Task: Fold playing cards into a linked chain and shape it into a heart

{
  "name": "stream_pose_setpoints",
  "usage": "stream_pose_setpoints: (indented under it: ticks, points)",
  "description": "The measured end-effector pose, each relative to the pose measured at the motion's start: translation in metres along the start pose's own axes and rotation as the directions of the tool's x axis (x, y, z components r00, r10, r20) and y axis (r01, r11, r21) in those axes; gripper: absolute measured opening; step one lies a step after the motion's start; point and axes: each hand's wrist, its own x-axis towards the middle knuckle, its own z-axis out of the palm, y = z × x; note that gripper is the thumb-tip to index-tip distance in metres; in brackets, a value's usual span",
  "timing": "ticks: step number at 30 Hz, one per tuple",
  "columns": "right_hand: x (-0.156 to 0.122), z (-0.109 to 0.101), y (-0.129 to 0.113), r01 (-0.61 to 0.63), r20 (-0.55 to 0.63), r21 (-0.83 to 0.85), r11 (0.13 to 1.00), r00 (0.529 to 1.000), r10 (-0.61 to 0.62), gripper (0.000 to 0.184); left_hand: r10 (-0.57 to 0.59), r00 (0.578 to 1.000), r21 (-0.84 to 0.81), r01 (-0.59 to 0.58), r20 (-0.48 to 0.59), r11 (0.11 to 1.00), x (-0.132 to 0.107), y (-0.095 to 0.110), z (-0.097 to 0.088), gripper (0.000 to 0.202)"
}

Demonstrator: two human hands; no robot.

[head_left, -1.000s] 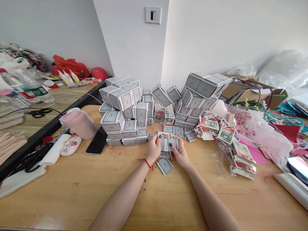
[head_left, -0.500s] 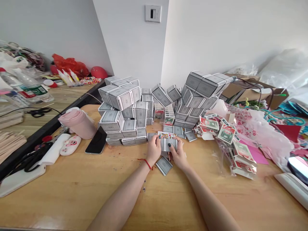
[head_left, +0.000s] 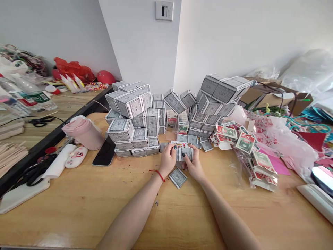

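Observation:
Between both hands I hold playing cards (head_left: 182,154), grey-patterned backs toward me and a colourful face strip showing along the top. My left hand (head_left: 168,159) pinches them at the left end. My right hand (head_left: 194,162) grips the right end, its thumb lying across the patterned back. On the table just below my hands lies another grey-backed card piece (head_left: 178,177). Behind my hands, more grey card pieces (head_left: 193,139) lie flat. Blocks folded from such cards are stacked in a left pile (head_left: 135,104) and a right pile (head_left: 218,92).
Opened red-and-green card boxes (head_left: 246,142) and plastic wrap lie to the right, by a white plastic bag (head_left: 281,139). A black phone (head_left: 104,152), a pink roll (head_left: 83,132) and black scissors (head_left: 33,173) are at left. Unopened card boxes (head_left: 183,123) stand between the piles.
The right thumb has shifted slightly on the card backs, and both hands keep hold of the cards. The view has tilted a little; the piles stay as they were.

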Motion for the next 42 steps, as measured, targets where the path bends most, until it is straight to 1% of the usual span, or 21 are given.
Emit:
stream_pose_setpoints:
  ticks: [3,5,6,9,11,13,15,16,17,19,21,23,27,30,33,35,37,40,42]
  points:
    - [0.0,0.0,-0.004,-0.025,0.009,0.012,1.0,1.0,0.025,0.058,-0.038,0.999,-0.039,0.037,-0.011,0.999,0.001,0.001,0.0,0.019]
    - [0.002,-0.003,-0.005,0.002,-0.019,0.038,0.999,1.0,-0.001,0.06,-0.067,0.998,-0.074,0.066,-0.014,0.995,0.001,0.002,-0.001,0.021]
    - [0.003,-0.006,-0.005,0.029,-0.054,0.05,0.998,0.998,-0.027,0.059,-0.081,0.997,-0.087,0.079,-0.019,0.993,0.002,0.002,-0.001,0.022]
    - [0.01,-0.019,0.0,0.099,-0.176,0.013,0.995,0.98,-0.095,0.05,-0.115,0.991,-0.093,0.109,-0.064,0.99,0.004,0.002,-0.003,0.023]
    - [0.014,-0.029,0.005,0.102,-0.204,-0.106,0.989,0.971,-0.122,0.036,-0.143,0.985,-0.099,0.133,-0.101,0.986,0.005,0.002,-0.005,0.023]
    - [0.016,-0.036,0.008,0.112,-0.149,-0.276,0.955,0.976,-0.158,0.024,-0.178,0.976,-0.123,0.163,-0.123,0.979,0.005,0.002,-0.005,0.021]
    - [0.015,-0.038,0.008,0.157,-0.049,-0.447,0.881,0.979,-0.199,0.019,-0.203,0.971,-0.158,0.182,-0.126,0.971,0.005,0.001,-0.005,0.019]
    - [0.013,-0.037,0.006,0.191,0.02,-0.518,0.834,0.977,-0.212,0.019,-0.209,0.97,-0.18,0.185,-0.124,0.966,0.005,0.001,-0.005,0.018]
    - [0.012,-0.035,0.005,0.23,0.086,-0.577,0.784,0.971,-0.222,0.022,-0.212,0.97,-0.204,0.185,-0.122,0.961,0.005,0.0,-0.004,0.018]
    - [0.008,-0.031,0.001,0.299,0.195,-0.657,0.692,0.954,-0.227,0.036,-0.222,0.968,-0.267,0.184,-0.12,0.946,0.004,-0.001,-0.003,0.024]
    - [0.006,-0.026,-0.001,0.323,0.245,-0.708,0.628,0.947,-0.21,0.045,-0.24,0.964,-0.326,0.193,-0.11,0.925,0.004,0.0,-0.003,0.033]
    - [0.006,-0.024,-0.001,0.312,0.25,-0.74,0.596,0.95,-0.187,0.046,-0.246,0.964,-0.345,0.198,-0.1,0.918,0.004,0.0,-0.003,0.042]
    - [0.006,-0.023,0.001,0.294,0.246,-0.75,0.592,0.955,-0.163,0.046,-0.221,0.969,-0.292,0.181,-0.11,0.939,0.004,0.003,-0.004,0.05]
    - [0.006,-0.023,0.001,0.274,0.238,-0.765,0.583,0.961,-0.14,0.043,-0.196,0.976,-0.325,0.156,-0.092,0.933,0.004,0.005,-0.004,0.046]
    - [0.007,-0.022,0.003,0.236,0.204,-0.788,0.568,0.972,-0.121,0.04,-0.188,0.978,-0.379,0.143,-0.086,0.915,0.005,0.006,-0.004,0.035]
    - [0.007,-0.022,0.006,0.212,0.168,-0.802,0.558,0.977,-0.131,0.041,-0.21,0.975,-0.391,0.168,-0.068,0.905,0.006,0.008,-0.005,0.026]
    - [0.006,-0.023,0.009,0.198,0.138,-0.819,0.538,0.979,-0.15,0.04,-0.255,0.966,-0.411,0.218,-0.038,0.885,0.006,0.01,-0.006,0.02]
    - [0.006,-0.024,0.014,0.185,0.11,-0.845,0.502,0.978,-0.177,0.039,-0.343,0.939,-0.501,0.3,0.006,0.812,0.005,0.012,-0.006,0.025]
    - [0.006,-0.025,0.016,0.168,0.082,-0.85,0.499,0.978,-0.19,0.042,-0.379,0.925,-0.555,0.327,0.024,0.765,0.005,0.013,-0.006,0.03]
